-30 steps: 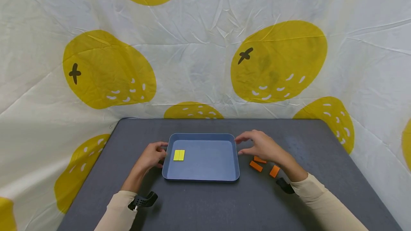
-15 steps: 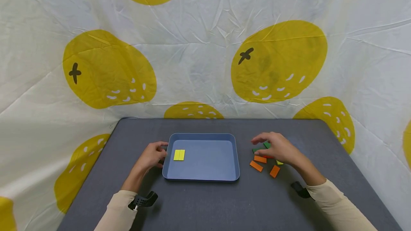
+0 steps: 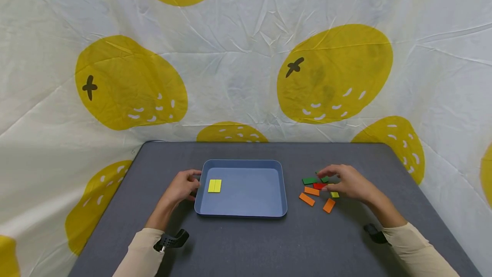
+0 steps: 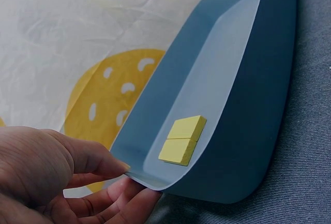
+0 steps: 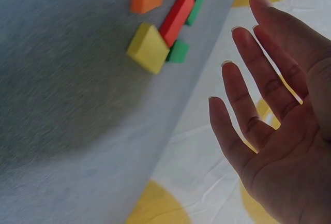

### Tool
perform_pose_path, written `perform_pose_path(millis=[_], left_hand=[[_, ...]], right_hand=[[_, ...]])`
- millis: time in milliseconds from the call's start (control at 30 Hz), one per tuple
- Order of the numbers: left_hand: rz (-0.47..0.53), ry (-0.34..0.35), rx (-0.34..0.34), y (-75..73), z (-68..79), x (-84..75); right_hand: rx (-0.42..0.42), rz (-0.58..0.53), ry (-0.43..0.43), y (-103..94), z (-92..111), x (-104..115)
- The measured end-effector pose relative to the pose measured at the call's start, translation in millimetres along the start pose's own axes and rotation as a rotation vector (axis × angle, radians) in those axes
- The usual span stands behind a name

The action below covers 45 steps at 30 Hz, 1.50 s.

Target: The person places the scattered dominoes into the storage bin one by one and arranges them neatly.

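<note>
Thumb and fingers of my left hand (image 3: 180, 188) pinch the left rim of a shallow blue tray (image 3: 250, 191), plain in the left wrist view. Two yellow blocks (image 4: 181, 140) lie side by side on the tray's floor near that end. My right hand (image 3: 347, 182), nothing in its grasp, hovers over a loose group of small blocks right of the tray, fingers loosely bent and spread from the thumb. Around it show a red block (image 3: 318, 186), a green block (image 3: 309, 181), a yellow block (image 3: 335, 195) and an orange block (image 3: 311, 191). The hand partly covers another green block (image 3: 325, 179).
Two more orange blocks lie nearer the front, one orange block (image 3: 306, 199) close to the tray and another orange block (image 3: 329, 205) further right. Everything rests on a dark grey table (image 3: 246, 243). A white curtain (image 3: 230, 80) printed with yellow fruit hangs behind it.
My right hand has moved from the tray's right edge rightward over the loose blocks, uncovering green, red and yellow ones. The left hand and tray have stayed in place.
</note>
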<state>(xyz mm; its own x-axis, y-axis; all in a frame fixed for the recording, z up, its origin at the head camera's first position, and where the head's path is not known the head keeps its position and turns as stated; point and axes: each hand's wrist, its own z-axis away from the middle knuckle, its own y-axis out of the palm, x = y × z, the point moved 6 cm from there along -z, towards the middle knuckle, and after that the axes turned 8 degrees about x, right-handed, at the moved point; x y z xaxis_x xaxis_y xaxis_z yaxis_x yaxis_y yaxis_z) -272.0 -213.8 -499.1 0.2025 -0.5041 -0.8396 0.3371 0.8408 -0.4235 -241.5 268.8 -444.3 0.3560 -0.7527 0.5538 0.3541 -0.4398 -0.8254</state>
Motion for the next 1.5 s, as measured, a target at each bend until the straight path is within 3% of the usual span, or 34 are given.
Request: perform_pose_path(millis=[333,667,1500], left_hand=[[-0.006,0.004,-0.002,0.1,1.3,-0.9],[0.008,-0.013,-0.006,-0.4,0.2,-0.5],[0.009,-0.02,-0.008,-0.8,-1.0,1.1]], right_hand=[[0.013,0.018,-0.026,-0.7,9.3,-19.7],[0.039,0.005,0.005,3.6,15.8,-36.2],[0.026,0.077,0.008,11.0,12.0,-48.6]])
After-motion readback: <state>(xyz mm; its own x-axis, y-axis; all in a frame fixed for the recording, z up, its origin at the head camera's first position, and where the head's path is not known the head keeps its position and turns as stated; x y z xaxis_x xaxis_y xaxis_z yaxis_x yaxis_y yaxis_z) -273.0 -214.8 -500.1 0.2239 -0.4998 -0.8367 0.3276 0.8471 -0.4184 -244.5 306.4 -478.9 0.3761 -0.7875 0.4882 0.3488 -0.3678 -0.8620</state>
